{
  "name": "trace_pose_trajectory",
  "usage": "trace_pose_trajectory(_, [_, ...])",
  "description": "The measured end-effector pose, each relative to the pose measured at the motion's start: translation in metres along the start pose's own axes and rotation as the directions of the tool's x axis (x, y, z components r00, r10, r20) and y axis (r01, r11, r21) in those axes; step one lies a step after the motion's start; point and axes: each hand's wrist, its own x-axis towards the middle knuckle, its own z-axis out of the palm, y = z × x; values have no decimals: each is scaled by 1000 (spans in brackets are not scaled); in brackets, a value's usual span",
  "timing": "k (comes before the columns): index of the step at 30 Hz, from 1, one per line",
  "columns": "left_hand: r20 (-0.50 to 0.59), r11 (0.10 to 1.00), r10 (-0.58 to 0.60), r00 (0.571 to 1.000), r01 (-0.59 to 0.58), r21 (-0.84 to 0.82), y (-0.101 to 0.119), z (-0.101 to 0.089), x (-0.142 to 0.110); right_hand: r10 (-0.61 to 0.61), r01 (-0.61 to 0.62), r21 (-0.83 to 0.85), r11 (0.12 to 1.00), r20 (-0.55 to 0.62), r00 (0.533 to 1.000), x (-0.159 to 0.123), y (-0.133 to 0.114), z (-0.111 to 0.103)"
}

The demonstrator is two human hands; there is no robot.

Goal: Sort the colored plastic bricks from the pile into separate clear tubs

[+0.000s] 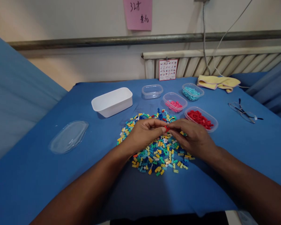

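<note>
My left hand [144,133] and right hand [196,136] both pinched on tiny red brick [166,128], just over brick pile [162,153]. Fingertip hold only, kinda sketchy: slip could lose it in there.

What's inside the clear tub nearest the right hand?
A heap of red bricks shows inside the clear tub. The heap covers its bottom, so whatever lies underneath cannot be seen.

Left grip [143,132], right grip [195,136], both pinched
</note>
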Motion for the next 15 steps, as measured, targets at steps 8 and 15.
trace_pose_trajectory(8, [18,986,-61,998,63,-157,-12,1,3,-52,51,14,999,28,998,-2,2,4])
trace_pose_trajectory(15, [57,982,-51,997,61,-181,-13,-1,1,-100,97,67,993,41,994,0,1,-1])
